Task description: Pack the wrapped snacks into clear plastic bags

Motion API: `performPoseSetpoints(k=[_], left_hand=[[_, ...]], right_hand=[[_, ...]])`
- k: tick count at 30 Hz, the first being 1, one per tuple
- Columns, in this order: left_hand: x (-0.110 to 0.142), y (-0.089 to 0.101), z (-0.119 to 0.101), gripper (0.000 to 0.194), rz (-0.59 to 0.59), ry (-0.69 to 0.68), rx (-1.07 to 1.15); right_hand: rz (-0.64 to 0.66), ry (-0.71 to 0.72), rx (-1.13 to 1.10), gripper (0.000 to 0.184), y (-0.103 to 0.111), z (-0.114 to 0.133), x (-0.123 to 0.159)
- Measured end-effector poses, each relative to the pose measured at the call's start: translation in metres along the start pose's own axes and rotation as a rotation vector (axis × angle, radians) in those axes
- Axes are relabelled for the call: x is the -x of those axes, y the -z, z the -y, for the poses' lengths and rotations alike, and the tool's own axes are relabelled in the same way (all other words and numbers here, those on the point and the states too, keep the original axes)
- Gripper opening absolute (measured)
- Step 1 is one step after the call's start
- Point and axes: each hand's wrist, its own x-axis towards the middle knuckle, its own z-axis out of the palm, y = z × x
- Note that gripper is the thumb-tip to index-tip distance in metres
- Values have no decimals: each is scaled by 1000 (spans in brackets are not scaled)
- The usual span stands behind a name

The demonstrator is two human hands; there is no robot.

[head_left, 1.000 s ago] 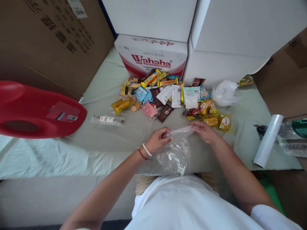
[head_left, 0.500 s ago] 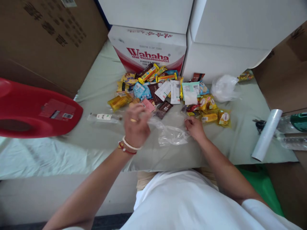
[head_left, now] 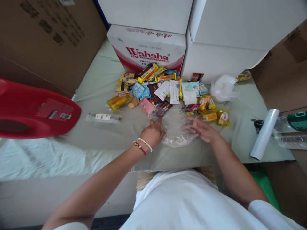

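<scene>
Your cloth-covered desk (head_left: 107, 137) carries the Wahaha carton (head_left: 148, 48) toward its back edge, while a red plastic piece with an oval opening (head_left: 59, 102) lies toward the left end. A heap of wrapped snacks (head_left: 165, 89) spreads before the carton, and a roll of film (head_left: 265, 134) rests near the front right corner. Between the heap and the front edge, about midway along it, the transparent plastic bag (head_left: 178, 139) lies loosely spread between your hands. Your left hand (head_left: 152, 134) has its fingers bent down at the bag's left side; whether they pinch the film, you cannot tell from here. Your right hand (head_left: 201, 129) is loosely open, fingers stretched over the right side, clenching nothing. The bag should feel nearly weightless, limp and slick, inclined to cling and crease; pinch opposite sides of its rim between thumb and fingertip, gently, as thin film could tear.
</scene>
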Motion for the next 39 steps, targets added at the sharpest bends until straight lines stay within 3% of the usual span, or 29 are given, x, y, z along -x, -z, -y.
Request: performPoseSetpoints(k=[2,4,7,11,13,17,21,24,26,27,28,30,32,33,36,39], left_hand=[[2,-1,0,63,1,13,-12],[4,-2,2,64,6,19,-25],[10,-2,9,76,33,2,-54],[18,-1,11,95,106,-19,-51],[20,1,11,94,163,-15,-12],[18,11,17,77,260,-45,27],[13,24,30,60,293,-97,-88],[10,29,32,54,240,-107,-146],[7,29,30,49,204,-121,-139],[6,29,29,46,194,-127,-130],[5,29,28,44,189,-133,-120],[3,29,26,40,188,-141,-105],[1,29,25,37,189,-142,-91],[1,29,25,37,188,-139,-86],[0,28,24,39,173,-131,-86],[1,27,23,42,150,-126,-93]], right_hand=[[141,-53,26,80,-2,-5,17],[152,-127,73,68,3,-12,32],[35,-218,44,50,24,-20,47],[-268,-73,-161,53,35,-25,56],[-321,-52,-155,62,21,-28,57],[-191,-119,-25,74,-13,-34,55],[-328,-81,-80,66,0,-26,47],[-562,71,63,55,20,-20,51],[-831,322,348,44,18,-25,63],[-892,453,519,36,11,-32,70],[-850,561,693,29,0,-40,77],[-498,667,1011,23,-27,-60,87],[-146,646,1234,29,-56,-79,83],[-84,605,1313,32,-69,-85,75],[-220,399,1426,40,-92,-86,41],[-328,231,1414,38,-98,-71,19]])
